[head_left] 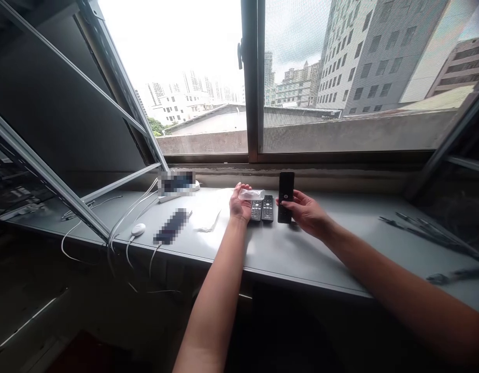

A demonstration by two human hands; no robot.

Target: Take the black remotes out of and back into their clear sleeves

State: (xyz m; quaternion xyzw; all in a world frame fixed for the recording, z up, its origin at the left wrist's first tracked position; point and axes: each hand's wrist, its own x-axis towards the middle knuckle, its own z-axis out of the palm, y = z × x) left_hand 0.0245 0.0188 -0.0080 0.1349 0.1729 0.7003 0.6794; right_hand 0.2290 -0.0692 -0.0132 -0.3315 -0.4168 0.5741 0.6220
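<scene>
My right hand [305,211] is closed on a slim black remote control [286,181], held upright with its face towards me and a pale round button near its middle. Over the table, my left hand [240,203] curls palm up around a whitish, translucent plastic sleeve [252,195], which points right towards the remote. Just behind and below that sleeve lie two more black remotes on the table, one remote [256,210] partly covered by the left hand and sleeve, the other remote [268,210] beside it.
White thin sheets or sleeves [207,217] lie left of my left hand. Farther left are a blurred-out phone-like thing [171,227], a white round device [138,229] with cables, and a white power strip [177,192]. Dark cables [422,228] lie right. Metal shelf posts [126,93] frame the grey table [301,259].
</scene>
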